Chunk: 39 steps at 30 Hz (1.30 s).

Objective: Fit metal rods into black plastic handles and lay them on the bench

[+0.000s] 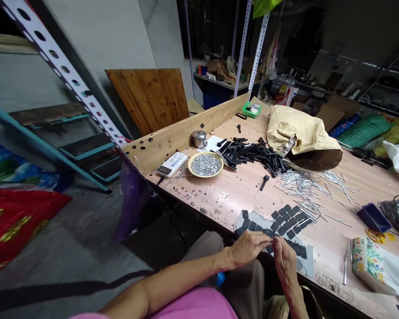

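Note:
My left hand and my right hand meet at the table's near edge, thumbs and fingertips pinched close together. Whatever is between them is too small or hidden to make out. Just beyond them lies a grey sheet with rows of black rounded-square pads on it, partly covered by my hands. Thin metal rods lie in a loose heap past the sheet. A single black plastic piece with a thin rod rests apart from a pile of black plastic pieces.
A yellow bowl of small metal parts stands by a white box and a metal pot. A brown paper sack lies behind the rods. At right are a dark blue tray and a floral box. A wooden board edges the table.

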Tool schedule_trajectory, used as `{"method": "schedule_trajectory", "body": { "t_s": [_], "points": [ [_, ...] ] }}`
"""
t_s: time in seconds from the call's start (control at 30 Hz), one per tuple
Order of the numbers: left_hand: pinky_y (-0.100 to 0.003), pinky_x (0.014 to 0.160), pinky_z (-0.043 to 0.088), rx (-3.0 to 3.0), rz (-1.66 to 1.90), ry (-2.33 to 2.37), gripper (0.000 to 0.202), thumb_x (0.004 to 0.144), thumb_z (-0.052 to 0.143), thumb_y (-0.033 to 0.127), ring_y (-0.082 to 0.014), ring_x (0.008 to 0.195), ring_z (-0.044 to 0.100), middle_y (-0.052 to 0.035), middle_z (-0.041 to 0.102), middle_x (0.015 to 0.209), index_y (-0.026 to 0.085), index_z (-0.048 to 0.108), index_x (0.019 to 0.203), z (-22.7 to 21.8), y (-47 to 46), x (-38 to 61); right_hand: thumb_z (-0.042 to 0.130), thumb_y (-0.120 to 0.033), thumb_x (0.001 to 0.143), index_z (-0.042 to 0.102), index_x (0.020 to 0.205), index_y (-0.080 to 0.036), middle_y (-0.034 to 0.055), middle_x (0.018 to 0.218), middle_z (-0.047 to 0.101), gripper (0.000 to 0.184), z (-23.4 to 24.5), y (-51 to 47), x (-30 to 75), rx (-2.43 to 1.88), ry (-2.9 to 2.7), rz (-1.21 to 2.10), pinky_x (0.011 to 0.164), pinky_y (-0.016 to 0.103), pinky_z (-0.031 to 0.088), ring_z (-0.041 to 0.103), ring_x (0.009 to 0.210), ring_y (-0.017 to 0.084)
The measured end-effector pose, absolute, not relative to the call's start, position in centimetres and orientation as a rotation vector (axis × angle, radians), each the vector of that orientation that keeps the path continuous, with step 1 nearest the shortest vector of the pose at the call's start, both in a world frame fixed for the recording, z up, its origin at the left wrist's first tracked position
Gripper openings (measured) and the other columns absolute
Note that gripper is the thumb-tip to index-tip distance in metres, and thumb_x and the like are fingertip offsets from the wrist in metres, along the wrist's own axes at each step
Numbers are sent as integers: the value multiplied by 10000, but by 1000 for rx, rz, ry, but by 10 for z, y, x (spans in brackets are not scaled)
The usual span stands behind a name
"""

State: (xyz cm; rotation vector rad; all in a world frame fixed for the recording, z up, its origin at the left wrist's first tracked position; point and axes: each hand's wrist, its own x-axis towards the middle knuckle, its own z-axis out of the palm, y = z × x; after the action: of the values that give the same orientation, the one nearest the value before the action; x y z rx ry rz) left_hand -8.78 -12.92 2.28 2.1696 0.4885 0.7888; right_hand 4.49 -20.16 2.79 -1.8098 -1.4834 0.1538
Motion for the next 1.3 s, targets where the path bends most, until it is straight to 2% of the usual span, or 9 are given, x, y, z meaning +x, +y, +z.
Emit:
{"method": "schedule_trajectory", "body": {
  "t_s": [0.1, 0.23, 0.33, 0.43, 0.57, 0.7, 0.8, 1.0, 1.3],
  "points": [
    [-219, 817, 504, 1958, 790, 560, 229, 881, 489, 189, -146, 890, 658, -56, 710, 981, 160, 673, 1014, 25, -132, -85, 240, -606, 882, 380, 564, -235, -45, 477, 393, 509, 24, -200, 39, -1838, -1361, 187, 428, 234, 322, 358, 432, 107],
    [-277, 885, 481, 1783, 750, 633, 310, 845, 503, 145, -168, 976, 631, -48, 678, 1098, 199, 643, 1115, 25, -127, -75, 282, -694, 818, 400, 560, -234, -51, 429, 390, 541, 18, -188, 38, -1848, -1002, 519, 378, 242, 334, 380, 387, 112],
    [-265, 768, 493, 1661, 675, 676, 281, 823, 506, 130, -150, 780, 633, -34, 717, 872, 196, 697, 1019, 25, -115, -68, 358, -725, 765, 408, 533, -231, -57, 392, 381, 548, 17, -173, 44, -1831, -939, 642, 359, 251, 331, 377, 355, 112],
    [-200, 540, 415, 1427, 579, 754, 263, 818, 506, 137, -80, 496, 477, 24, 562, 532, 154, 710, 983, 29, -101, -65, 456, -704, 728, 494, 625, -213, -50, 466, 460, 503, 18, -158, 49, -1819, -946, 560, 415, 260, 378, 429, 405, 119],
    [-159, 386, 182, 1033, 428, 777, 359, 817, 554, 265, -21, 372, 263, 90, 386, 476, 112, 625, 1135, 39, -85, -70, 470, -629, 770, 619, 916, -183, 33, 764, 619, 493, 18, -150, 50, -1753, -1041, 393, 543, 296, 459, 527, 542, 137],
    [-162, 376, 89, 903, 352, 669, 479, 729, 655, 383, 3, 350, 217, 98, 396, 507, 115, 616, 1124, 43, -74, -78, 514, -484, 825, 682, 882, -210, 53, 812, 634, 326, 18, -149, 51, -1637, -1285, 131, 667, 306, 478, 597, 737, 172],
    [-167, 386, 66, 840, 291, 574, 503, 677, 699, 414, 14, 351, 207, 95, 403, 525, 127, 631, 1085, 42, -70, -82, 555, -432, 817, 695, 836, -219, 44, 793, 632, 255, 21, -148, 54, -1596, -1335, 69, 681, 301, 480, 605, 746, 168],
    [-164, 400, 67, 793, 244, 516, 535, 651, 726, 425, 19, 368, 215, 92, 404, 554, 155, 621, 1100, 41, -66, -79, 595, -480, 770, 699, 806, -197, 59, 805, 641, 304, 27, -148, 58, -1651, -1172, 275, 634, 301, 495, 609, 734, 178],
    [-155, 397, 66, 784, 203, 536, 524, 674, 716, 421, 16, 366, 198, 96, 397, 550, 177, 603, 1124, 39, -69, -75, 512, -446, 844, 682, 791, -216, 58, 782, 631, 291, 22, -152, 54, -1669, -1320, -150, 668, 316, 489, 598, 717, 175]
  ]
}}
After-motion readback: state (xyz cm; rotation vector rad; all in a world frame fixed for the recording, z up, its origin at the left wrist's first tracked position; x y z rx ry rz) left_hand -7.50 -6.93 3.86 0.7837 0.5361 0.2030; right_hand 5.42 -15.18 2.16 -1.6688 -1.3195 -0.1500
